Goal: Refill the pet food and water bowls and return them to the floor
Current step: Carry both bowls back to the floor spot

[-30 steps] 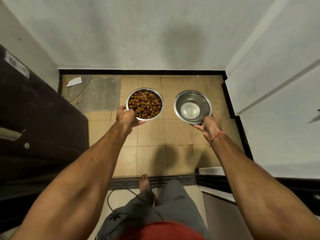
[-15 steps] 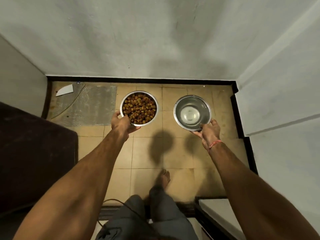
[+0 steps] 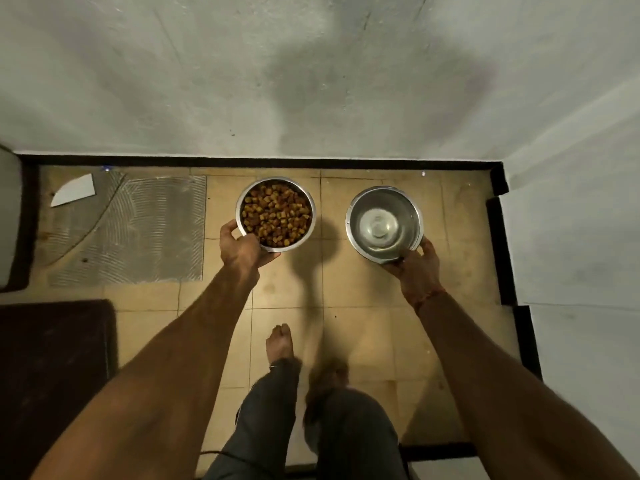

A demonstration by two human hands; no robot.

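Observation:
A steel food bowl point(image 3: 277, 213) heaped with brown kibble is held above the tan tiled floor point(image 3: 363, 334). My left hand point(image 3: 242, 252) grips its near-left rim, thumb over the edge. A second steel bowl point(image 3: 384, 223) with clear water in it is at the right. My right hand point(image 3: 417, 268) holds it from below at its near-right side, fingers curled round the rim. Both bowls are level, side by side, a short way out from the back wall.
White walls close the floor at the back and right, with a black skirting point(image 3: 263, 162). A grey ridged patch point(image 3: 138, 233) and a white scrap point(image 3: 74, 190) lie at the left. A dark mat point(image 3: 52, 368) is near left. My bare feet point(image 3: 280, 344) stand mid-floor.
I have stepped forward into the tiled corner with both bowls held in front of me. The bowls are now closer to the back wall and lower over the floor.

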